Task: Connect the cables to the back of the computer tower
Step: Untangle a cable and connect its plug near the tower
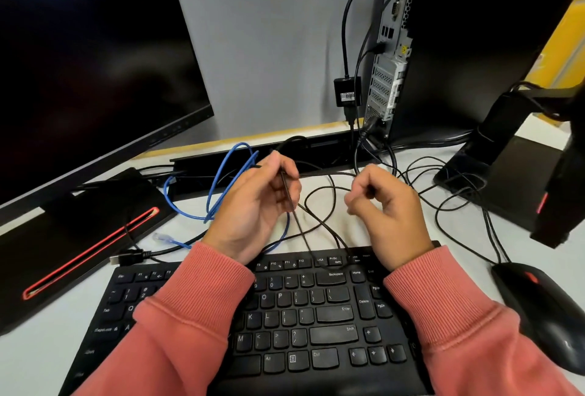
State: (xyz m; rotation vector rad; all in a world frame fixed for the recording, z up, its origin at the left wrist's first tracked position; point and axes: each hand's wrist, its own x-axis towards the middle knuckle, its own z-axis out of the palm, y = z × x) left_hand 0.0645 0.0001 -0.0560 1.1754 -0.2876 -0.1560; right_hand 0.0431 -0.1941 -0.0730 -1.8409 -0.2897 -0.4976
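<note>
Black thin cable pinched between thumb and curled fingers of the left hand, held above the far edge of the keyboard; the cable runs down from the fingers toward the function-key row and loops on across the desk. Right hand also curled, fingertips nipping what looks like another stretch of black cable, hard to tell which strand. Both hands raised, apart, pink sleeves lying over the keyboard. Blue network cable coiled just left of the left hand, its clear plug lying loose on the white desk, near-left. Black flat plug beside it, also unconnected. Computer tower stands far right, back panel facing left, several black cables already seated in it, a small adapter box hanging from one. Monitor far left. Mouse near right, monitor stand behind it.
</note>
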